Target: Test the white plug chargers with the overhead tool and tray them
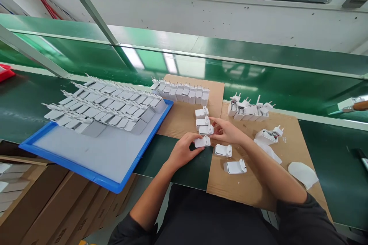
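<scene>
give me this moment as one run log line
left hand: holding white charger | right hand: at nearby chargers | blue-rimmed tray: charger rows | cardboard: loose chargers

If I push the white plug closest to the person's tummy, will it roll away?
Probably not: the plug has flat sides, so it might slide instead. It looks like hard plastic, so it'd likely feel stiff. Its raised end could catch your finger.

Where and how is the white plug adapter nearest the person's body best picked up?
Grip the adapter by its two long edges, left of the raised plug part, probably from above. It lies broad face up, so those edges offer opposite sides to pinch; the plug part juts up at the right end and could obstruct a grasp there.
</scene>
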Demonstrator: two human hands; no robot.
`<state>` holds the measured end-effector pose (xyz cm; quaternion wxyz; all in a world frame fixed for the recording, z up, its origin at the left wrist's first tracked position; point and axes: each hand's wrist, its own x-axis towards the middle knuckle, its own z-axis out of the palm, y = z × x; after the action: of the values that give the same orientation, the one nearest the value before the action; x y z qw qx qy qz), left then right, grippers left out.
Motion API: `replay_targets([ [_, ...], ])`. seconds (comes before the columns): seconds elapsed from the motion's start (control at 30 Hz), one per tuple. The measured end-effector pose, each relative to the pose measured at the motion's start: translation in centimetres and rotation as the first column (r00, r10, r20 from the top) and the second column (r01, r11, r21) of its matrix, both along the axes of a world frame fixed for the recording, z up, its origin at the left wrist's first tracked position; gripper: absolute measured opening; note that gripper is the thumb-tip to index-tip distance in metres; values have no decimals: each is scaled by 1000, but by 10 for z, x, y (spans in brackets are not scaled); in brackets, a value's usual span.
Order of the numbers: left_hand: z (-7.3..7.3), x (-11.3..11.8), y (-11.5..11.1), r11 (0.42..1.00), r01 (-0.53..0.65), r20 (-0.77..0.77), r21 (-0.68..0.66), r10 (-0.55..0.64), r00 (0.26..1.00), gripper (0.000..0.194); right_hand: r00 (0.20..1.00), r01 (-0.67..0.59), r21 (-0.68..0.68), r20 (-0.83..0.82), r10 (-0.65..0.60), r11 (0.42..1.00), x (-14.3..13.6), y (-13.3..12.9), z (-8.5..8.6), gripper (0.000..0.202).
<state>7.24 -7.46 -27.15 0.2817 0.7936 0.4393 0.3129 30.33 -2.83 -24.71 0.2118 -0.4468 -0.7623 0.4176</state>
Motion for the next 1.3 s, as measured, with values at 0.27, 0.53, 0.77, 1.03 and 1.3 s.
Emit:
replay_targets([
  [0.27,-15,4,15,997,-79,29,22,78,997,65,996,-9,-98,-93,0,995,8,3,-6,70],
  [0.53,-27,8,46,989,-5,-192,-148,-24,981,135,998,-26,-256,-58,11,966,-1,24,-8,110],
  [0.77,-23,18,46,986,-49,-160,-161,23,987,131,997,-82,-308,-13,82,948,-12,50,-11,109],
  [1.03,-22,13,44,994,-105,-52,-30,103,993,132,978,-172,-107,102,183,979,-29,63,11,94],
  [1.3,36,-72,-15,895,-445,115,42,438,892,120,879,-430,39,245,409,902,-144,57,90,89],
])
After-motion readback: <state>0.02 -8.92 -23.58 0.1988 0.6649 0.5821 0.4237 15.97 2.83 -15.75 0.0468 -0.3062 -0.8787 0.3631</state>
